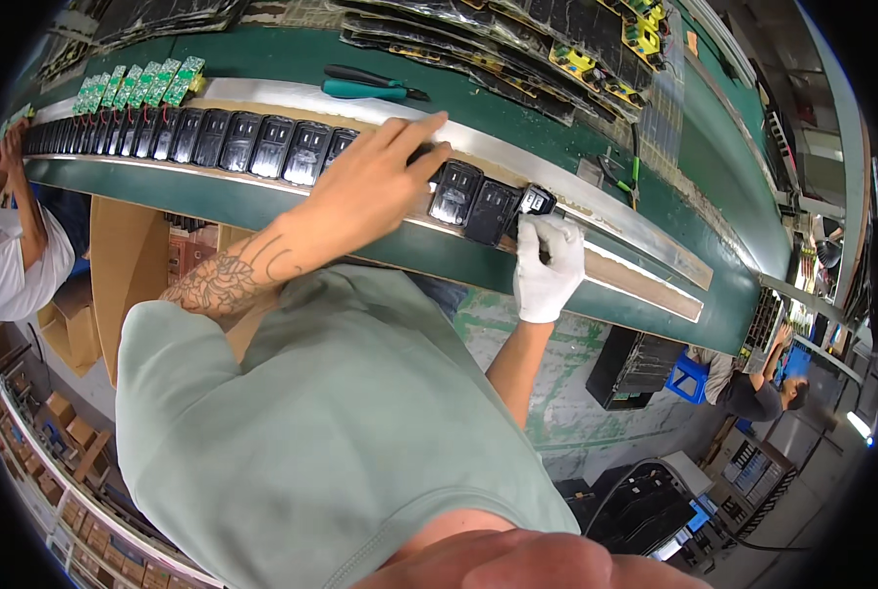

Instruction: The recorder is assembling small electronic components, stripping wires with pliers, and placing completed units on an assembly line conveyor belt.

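The right hand (549, 263), gloved, pinches a black case (536, 200) at the right end of the row (267, 147); the left hand (370, 182) lies over the row, its grip impossible to tell. Beyond, pliers (365, 90) lie on the table (282, 54).

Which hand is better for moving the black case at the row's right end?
Probably the right hand: it is right at that black case, while the left hand lies farther left across the row.
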Available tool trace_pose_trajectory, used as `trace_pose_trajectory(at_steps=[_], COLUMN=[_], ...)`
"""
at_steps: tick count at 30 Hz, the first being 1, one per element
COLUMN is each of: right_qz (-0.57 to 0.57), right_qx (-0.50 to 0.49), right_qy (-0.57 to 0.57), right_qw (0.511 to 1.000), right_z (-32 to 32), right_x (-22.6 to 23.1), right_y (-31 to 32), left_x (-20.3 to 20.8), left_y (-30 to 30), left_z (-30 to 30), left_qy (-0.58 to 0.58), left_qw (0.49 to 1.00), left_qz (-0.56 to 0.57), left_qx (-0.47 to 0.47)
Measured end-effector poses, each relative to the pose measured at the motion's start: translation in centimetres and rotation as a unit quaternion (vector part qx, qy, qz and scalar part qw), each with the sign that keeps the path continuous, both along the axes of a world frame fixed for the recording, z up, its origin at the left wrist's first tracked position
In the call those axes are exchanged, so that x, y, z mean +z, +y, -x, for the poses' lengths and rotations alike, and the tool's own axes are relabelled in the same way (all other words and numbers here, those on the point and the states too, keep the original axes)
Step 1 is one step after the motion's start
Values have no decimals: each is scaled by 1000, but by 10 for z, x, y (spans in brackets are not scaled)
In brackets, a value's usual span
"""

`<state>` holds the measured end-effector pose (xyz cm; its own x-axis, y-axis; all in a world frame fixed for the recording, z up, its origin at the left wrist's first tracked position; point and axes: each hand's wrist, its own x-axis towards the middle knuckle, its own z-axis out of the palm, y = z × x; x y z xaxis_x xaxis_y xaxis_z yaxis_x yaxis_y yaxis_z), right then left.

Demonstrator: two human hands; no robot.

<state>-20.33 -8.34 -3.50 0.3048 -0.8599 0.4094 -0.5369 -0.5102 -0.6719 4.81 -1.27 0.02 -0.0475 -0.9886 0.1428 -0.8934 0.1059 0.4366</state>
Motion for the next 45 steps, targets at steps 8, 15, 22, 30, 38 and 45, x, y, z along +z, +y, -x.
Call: trace_pose_trajectory(at_steps=[8, 15, 22, 30, 38, 45], right_qz=[-97, -85, -191, -230, -287, -317], right_qx=[44, 1, -47, 144, 144, 302], right_qy=[-25, 54, 159, 26, -310, -362], right_qw=[994, 995, 968, 962, 895, 823], right_z=[4, -17, -28, -7, 60, 42], right_x=[16, 8, 26, 16, -18, 4], right_y=[-7, -13, -22, -45, -92, -85], left_x=[-4, -40, -46, -35, -67, -256], left_y=[-7, -3, -4, 22, 213, 419], left_z=[12, 34, 43, 33, -21, -154], left_qy=[26, -85, -118, -27, 40, 192], left_qw=[992, 985, 981, 942, 845, 685], left_qz=[-83, 142, 132, 326, 453, -84], left_qx=[87, 39, 77, 80, 281, 698])
